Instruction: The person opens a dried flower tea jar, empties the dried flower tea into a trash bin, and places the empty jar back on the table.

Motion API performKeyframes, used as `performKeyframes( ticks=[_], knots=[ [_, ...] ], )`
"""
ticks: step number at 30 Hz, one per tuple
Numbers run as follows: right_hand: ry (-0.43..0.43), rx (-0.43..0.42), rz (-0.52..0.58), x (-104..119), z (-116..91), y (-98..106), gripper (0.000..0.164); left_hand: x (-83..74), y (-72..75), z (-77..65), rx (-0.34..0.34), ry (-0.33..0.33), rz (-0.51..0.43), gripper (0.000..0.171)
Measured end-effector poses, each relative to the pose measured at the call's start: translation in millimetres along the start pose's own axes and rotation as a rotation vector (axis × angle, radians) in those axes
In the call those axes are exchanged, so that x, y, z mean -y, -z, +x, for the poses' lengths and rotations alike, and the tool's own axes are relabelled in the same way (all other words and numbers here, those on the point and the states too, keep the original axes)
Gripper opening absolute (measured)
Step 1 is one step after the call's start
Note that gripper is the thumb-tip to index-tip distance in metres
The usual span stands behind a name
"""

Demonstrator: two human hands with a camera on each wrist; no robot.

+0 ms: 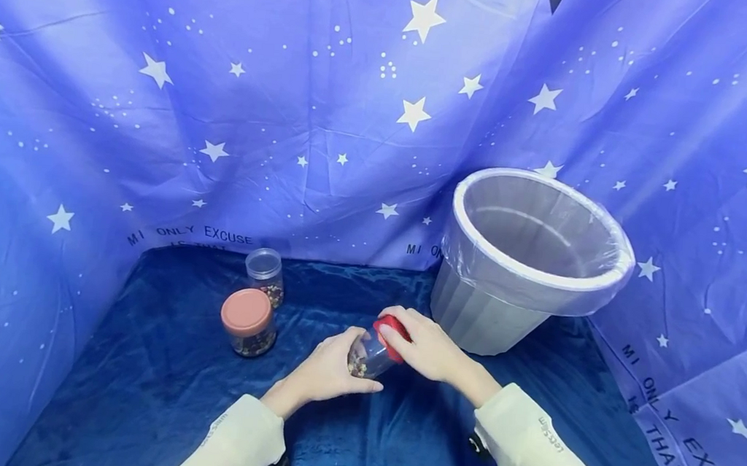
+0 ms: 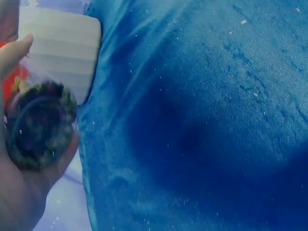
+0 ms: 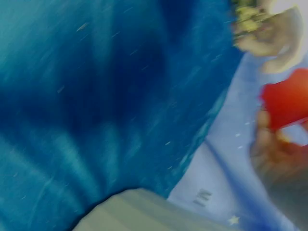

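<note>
A clear jar (image 1: 372, 357) with small dried, pale and dark pieces inside lies tilted in my left hand (image 1: 326, 370), its mouth end toward the upper right. My left thumb and fingers curl round its lower part. In the left wrist view the jar's round base (image 2: 41, 130) faces the camera. My right hand (image 1: 429, 348) grips a red lid (image 1: 393, 338) at the jar's mouth end, and the lid shows again in the right wrist view (image 3: 288, 98). Whether the lid sits fully on the rim, I cannot tell.
To the left stands a jar with a pink lid (image 1: 247, 312). Behind it is a clear jar (image 1: 265, 272), partly filled. A pale bin (image 1: 492, 312) with a plastic liner stands at the right, close to my right hand. Dark blue cloth (image 1: 157, 391) covers the surface; starry curtains (image 1: 330, 112) surround it.
</note>
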State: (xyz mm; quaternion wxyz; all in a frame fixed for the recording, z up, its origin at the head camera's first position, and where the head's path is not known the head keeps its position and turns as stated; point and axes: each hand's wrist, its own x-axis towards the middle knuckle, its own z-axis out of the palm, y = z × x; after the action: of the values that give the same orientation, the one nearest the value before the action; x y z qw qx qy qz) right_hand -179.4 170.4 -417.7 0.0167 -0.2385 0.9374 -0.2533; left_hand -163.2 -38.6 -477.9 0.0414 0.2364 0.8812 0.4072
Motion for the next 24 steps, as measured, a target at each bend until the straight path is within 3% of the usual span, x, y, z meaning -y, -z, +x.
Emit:
performKeyframes(
  ticks=[6,9,17,21,24],
  knots=[
    [-0.296,0.094,0.167,13.8,7.3,5.3,0.039,-4.3,-5.0,-1.9,-0.113,-0.043,0.22,0.08],
    [-0.393,0.104,0.198,18.2,7.4,5.3,0.045,-6.7,-7.8,-3.6,-0.168,-0.057,0.297,0.077],
    [-0.484,0.062,0.225,22.4,9.3,6.4,0.057,-11.0,-16.2,-5.8,-0.4,-0.15,0.523,0.073],
    [-0.541,0.11,0.268,23.2,11.0,9.7,0.059,-10.5,-21.6,-6.6,-0.472,-0.184,0.64,0.072],
    [-0.582,0.168,0.32,22.3,11.5,11.1,0.058,-8.7,-25.7,-7.2,-0.493,-0.192,0.667,0.075]
  ],
)
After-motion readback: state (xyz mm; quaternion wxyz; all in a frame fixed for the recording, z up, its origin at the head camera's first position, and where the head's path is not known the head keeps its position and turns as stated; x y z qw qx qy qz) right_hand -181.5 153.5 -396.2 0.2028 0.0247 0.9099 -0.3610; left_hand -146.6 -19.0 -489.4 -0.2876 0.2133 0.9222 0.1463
